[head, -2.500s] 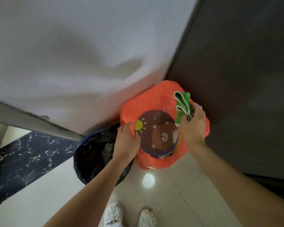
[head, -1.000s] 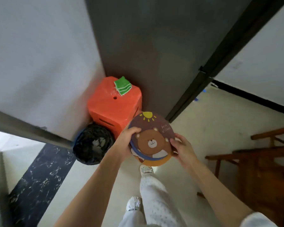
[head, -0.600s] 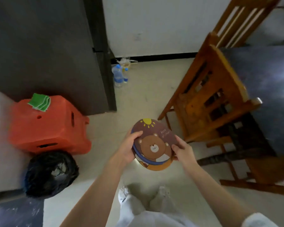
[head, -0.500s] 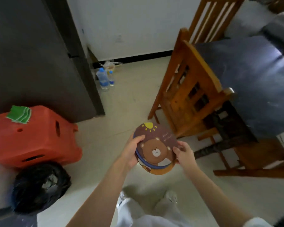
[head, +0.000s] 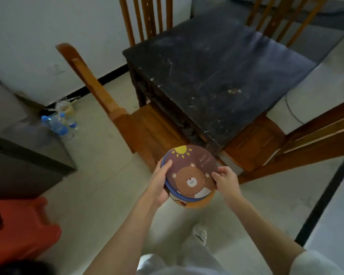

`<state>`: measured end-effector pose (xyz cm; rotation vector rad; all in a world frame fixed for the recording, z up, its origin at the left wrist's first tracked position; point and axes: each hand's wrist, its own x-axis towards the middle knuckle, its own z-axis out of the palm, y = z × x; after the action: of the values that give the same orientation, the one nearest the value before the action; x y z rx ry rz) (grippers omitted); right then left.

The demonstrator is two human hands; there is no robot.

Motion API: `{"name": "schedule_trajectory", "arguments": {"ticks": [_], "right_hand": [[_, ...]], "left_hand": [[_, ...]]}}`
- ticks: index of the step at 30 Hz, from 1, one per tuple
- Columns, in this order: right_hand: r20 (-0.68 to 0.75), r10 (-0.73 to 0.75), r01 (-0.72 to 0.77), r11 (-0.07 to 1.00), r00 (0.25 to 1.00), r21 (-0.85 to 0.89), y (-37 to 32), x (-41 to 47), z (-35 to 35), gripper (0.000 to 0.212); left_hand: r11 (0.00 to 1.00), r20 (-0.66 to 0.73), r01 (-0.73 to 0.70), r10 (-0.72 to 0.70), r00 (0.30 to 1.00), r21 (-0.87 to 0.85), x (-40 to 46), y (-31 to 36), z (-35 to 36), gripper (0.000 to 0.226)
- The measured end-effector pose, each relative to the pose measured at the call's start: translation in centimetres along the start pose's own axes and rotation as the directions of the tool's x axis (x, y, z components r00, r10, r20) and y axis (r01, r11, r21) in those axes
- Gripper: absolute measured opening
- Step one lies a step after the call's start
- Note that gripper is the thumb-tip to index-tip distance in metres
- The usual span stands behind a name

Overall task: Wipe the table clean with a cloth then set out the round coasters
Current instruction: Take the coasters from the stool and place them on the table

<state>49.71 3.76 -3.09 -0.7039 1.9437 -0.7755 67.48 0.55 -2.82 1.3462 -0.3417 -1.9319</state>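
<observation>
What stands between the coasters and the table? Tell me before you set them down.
In the head view, a chair tucked under the table: its seat lies between the coasters, held by the left hand and right hand, and the tabletop's near edge.

- lower coasters (head: pixel 195 202) mostly hidden under the top bear coaster (head: pixel 189 171), count unclear
- script on the top coaster too small to read
- orange stool (head: pixel 18 229) cut off by left edge
- bottles (head: pixel 58 125) blurred
- table (head: pixel 216 62) far end blurred

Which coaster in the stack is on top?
The brown bear coaster with the yellow sun; the blue-rimmed and orange ones show only as edges beneath it.
</observation>
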Motion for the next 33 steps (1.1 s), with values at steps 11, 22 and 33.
{"name": "schedule_trajectory", "arguments": {"ticks": [11,22,33], "right_hand": [[-0.171,-0.128,0.13,0.991,0.977,0.005,-6.2,13.9,-11.2,0.016],[-0.37,0.009,-0.015,1.0,0.929,-0.012,-13.9,31.7,-16.1,0.025],[-0.273,0.039,-0.104,0.967,0.961,-0.231,-12.7,38.1,-17.7,0.028]], "left_hand": [[0.999,-0.01,-0.042,0.042,0.999,0.033,9.8,2.6,13.9,0.038],[0.972,-0.047,0.027,-0.017,0.999,0.235,22.5,11.1,18.6,0.023],[0.98,-0.168,0.07,-0.038,0.985,0.185,25.9,11.0,19.1,0.025]]}}
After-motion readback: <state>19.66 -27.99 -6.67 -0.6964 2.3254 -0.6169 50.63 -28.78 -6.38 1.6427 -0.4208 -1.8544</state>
